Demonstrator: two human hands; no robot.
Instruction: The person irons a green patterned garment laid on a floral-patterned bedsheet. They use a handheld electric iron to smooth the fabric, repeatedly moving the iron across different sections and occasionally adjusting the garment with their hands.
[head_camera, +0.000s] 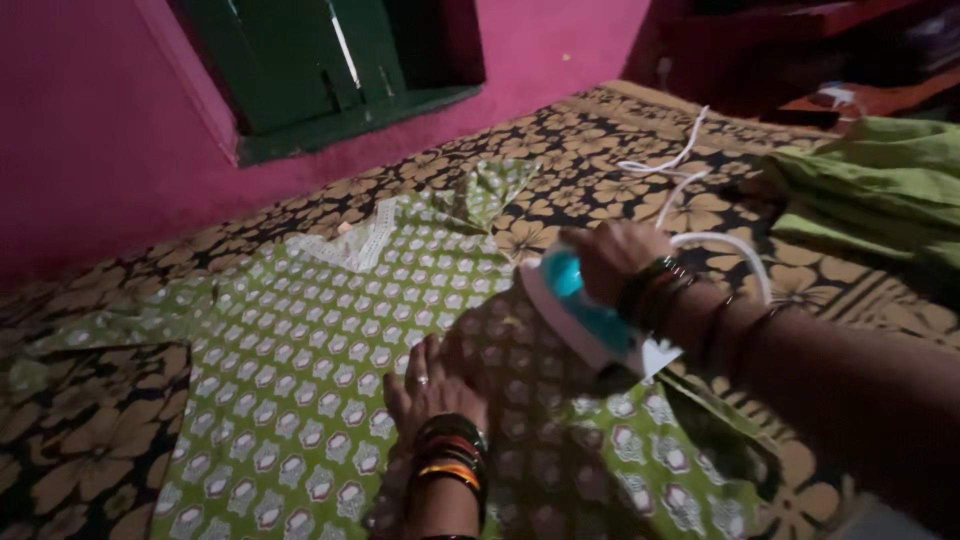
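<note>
A green patterned garment (300, 340) with a white lace neckline lies spread flat on a dark floral sheet (90, 450). My right hand (612, 255) grips the handle of a white and teal electric iron (585, 312), which rests on the garment's right part. My left hand (430, 385) lies flat on the cloth just left of the iron, fingers spread, with a ring and several bangles on the wrist. The iron's white cord (690, 165) runs back toward the far right.
A pile of plain green cloth (880, 190) lies at the right edge of the sheet. A pink wall (90, 130) with a dark green shuttered window (320, 70) stands behind. Dark furniture fills the top right corner.
</note>
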